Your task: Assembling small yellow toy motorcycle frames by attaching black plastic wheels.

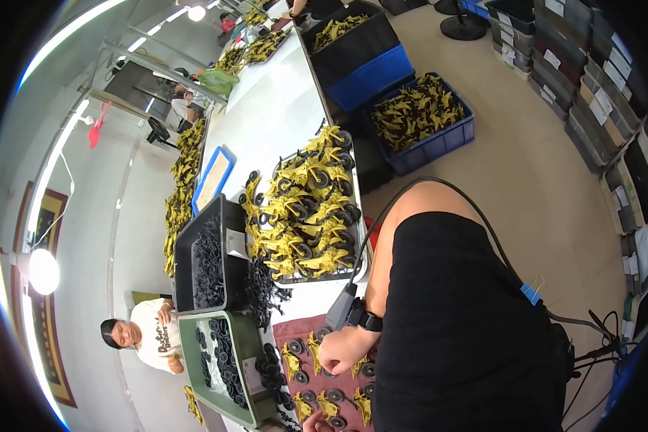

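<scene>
- L hand sits on the maroon mat, knuckles up and fingers curled down. Can't tell if it's clenched on a part or just pressing. A dark wrist unit is strapped on, cable running off to 1 o'clock.
- R hand is only a sliver at the frame's 6 o'clock edge, so its grip can't be told.
- Work pieces: small yellow bike bodies and loose black wheels are spread over the mat, from 9 to 6 o'clock of the L hand. Some touch it.
- Step, prob.: fitting wheels to a body on the mat, mid-batch, since several bodies lie there w/ wheels beside them.
- Next move calls for: a sure pinch on one wheel, lined up square w/ the body's fork, w/ the other hand steadying the body. The parts are small, so they'd be easy to knock about.
- Green bin of wheels is at 9 o'clock of the mat. A dark bin of black parts is at 11.
- A tray heaped w/ finished yellow bikes is at 12 o'clock, near the mat.
- Blue crate of yellow parts is on the floor at 1 o'clock, well apart.
- Co-worker sits across the table at 9 o'clock.
</scene>
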Demonstrator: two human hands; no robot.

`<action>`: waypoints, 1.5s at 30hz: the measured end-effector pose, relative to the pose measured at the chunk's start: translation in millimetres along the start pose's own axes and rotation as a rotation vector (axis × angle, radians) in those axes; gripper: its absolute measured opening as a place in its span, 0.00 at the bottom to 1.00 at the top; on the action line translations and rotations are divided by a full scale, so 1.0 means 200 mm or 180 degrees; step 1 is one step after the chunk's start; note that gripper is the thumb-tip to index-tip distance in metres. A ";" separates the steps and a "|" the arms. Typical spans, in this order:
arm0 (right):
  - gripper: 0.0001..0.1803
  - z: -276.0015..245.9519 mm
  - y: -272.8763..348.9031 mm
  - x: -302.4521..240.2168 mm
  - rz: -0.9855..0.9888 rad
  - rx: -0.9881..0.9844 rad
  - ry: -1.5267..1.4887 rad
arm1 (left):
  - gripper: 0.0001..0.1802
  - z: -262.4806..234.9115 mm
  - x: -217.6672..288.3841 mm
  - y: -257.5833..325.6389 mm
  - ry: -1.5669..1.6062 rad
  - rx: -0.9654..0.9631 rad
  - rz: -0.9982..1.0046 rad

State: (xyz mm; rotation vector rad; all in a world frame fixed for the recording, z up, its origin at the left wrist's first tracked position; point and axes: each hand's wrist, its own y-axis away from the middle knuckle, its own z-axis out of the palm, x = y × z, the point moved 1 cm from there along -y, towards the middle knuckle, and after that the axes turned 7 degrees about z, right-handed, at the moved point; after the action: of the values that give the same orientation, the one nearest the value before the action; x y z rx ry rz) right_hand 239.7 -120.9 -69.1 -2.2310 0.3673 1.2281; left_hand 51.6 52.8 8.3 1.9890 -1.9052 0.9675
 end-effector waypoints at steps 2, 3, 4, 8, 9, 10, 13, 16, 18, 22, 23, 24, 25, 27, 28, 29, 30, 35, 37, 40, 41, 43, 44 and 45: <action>0.06 0.00 0.00 0.01 0.0069 -0.0056 -0.0020 | 0.10 0.00 0.01 0.00 0.0062 0.0025 -0.0046; 0.06 0.00 0.00 0.00 0.0081 -0.0056 -0.0036 | 0.10 0.00 0.03 0.00 0.0036 -0.0015 -0.0129; 0.06 0.00 -0.01 0.00 0.0090 -0.0067 -0.0051 | 0.10 -0.01 0.05 -0.01 0.0012 -0.0047 -0.0220; 0.06 0.00 -0.05 0.00 -0.0220 -0.0102 -0.0204 | 0.09 0.02 0.09 -0.03 -0.0282 0.0088 0.0205; 0.06 0.00 -0.06 0.01 -0.0412 0.0226 -0.0230 | 0.09 0.03 0.13 -0.06 -0.0232 0.0030 0.0127; 0.06 -0.05 -0.08 -0.03 -0.0631 0.0498 -0.0292 | 0.09 0.03 0.17 -0.07 -0.0195 0.0021 0.0003; 0.08 -0.20 -0.13 -0.10 -0.0334 0.0492 -0.0101 | 0.11 0.07 0.10 -0.10 0.0059 0.0221 -0.0036; 0.10 -0.29 -0.18 -0.12 0.0076 0.0439 -0.0161 | 0.12 0.07 0.10 -0.15 0.0043 0.0175 0.0074; 0.09 -0.29 -0.21 -0.10 0.0489 0.0433 -0.0504 | 0.12 0.07 0.08 -0.15 -0.0028 0.0220 0.0080; 0.08 -0.28 -0.23 -0.06 0.1348 -0.0118 -0.1128 | 0.12 0.06 0.03 -0.19 -0.0026 0.0199 0.0057; 0.09 -0.27 -0.23 -0.05 0.1441 -0.0207 -0.1164 | 0.13 0.08 0.01 -0.20 -0.0020 0.0217 0.0076; 0.09 -0.26 -0.23 -0.04 0.1536 -0.0279 -0.1204 | 0.13 0.09 0.00 -0.21 -0.0020 0.0224 0.0106; 0.09 -0.25 -0.23 -0.03 0.1560 -0.0369 -0.1156 | 0.14 0.10 0.01 -0.22 -0.0018 0.0209 0.0134; 0.10 -0.23 -0.23 -0.01 0.1880 -0.0443 -0.1665 | 0.15 0.13 0.00 -0.25 0.0069 0.0216 0.0123; 0.10 -0.23 -0.23 0.00 0.1906 -0.0504 -0.1622 | 0.15 0.15 0.00 -0.26 0.0110 0.0152 0.0178; 0.10 -0.22 -0.23 0.00 0.1926 -0.0504 -0.1642 | 0.15 0.16 0.00 -0.28 -0.0089 0.0123 0.0304; 0.11 -0.22 -0.23 0.00 0.1947 -0.0498 -0.1665 | 0.15 0.17 -0.01 -0.28 -0.0056 0.0162 0.0262; 0.09 -0.24 -0.24 0.01 0.1776 -0.0588 -0.0693 | 0.17 0.23 -0.01 -0.32 -0.0549 -0.0279 0.0686; 0.07 -0.23 -0.24 -0.02 0.1427 -0.0521 0.0161 | 0.21 0.25 0.00 -0.32 -0.0953 -0.0705 0.0682; 0.07 -0.20 -0.24 -0.04 0.1086 -0.0625 0.0966 | 0.22 0.29 -0.01 -0.32 -0.1267 -0.0731 0.0755; 0.07 -0.20 -0.25 -0.04 0.1139 -0.0666 0.1007 | 0.23 0.30 -0.03 -0.32 -0.1380 -0.0814 0.0752; 0.07 -0.18 -0.24 -0.04 0.1133 -0.0713 0.1167 | 0.23 0.33 -0.06 -0.32 -0.1466 -0.0759 0.0736; 0.07 -0.17 -0.24 -0.04 0.1117 -0.0742 0.1317 | 0.23 0.34 -0.07 -0.32 -0.1571 -0.0709 0.0731; 0.07 -0.16 -0.24 -0.04 0.1118 -0.0767 0.1326 | 0.23 0.35 -0.08 -0.32 -0.1586 -0.0697 0.0737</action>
State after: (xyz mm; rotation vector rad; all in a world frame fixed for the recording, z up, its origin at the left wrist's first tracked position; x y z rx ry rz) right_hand 281.2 -101.5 -32.1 -2.7186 0.8412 1.0037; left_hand 133.9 32.7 -36.6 2.0419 -2.4165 0.2907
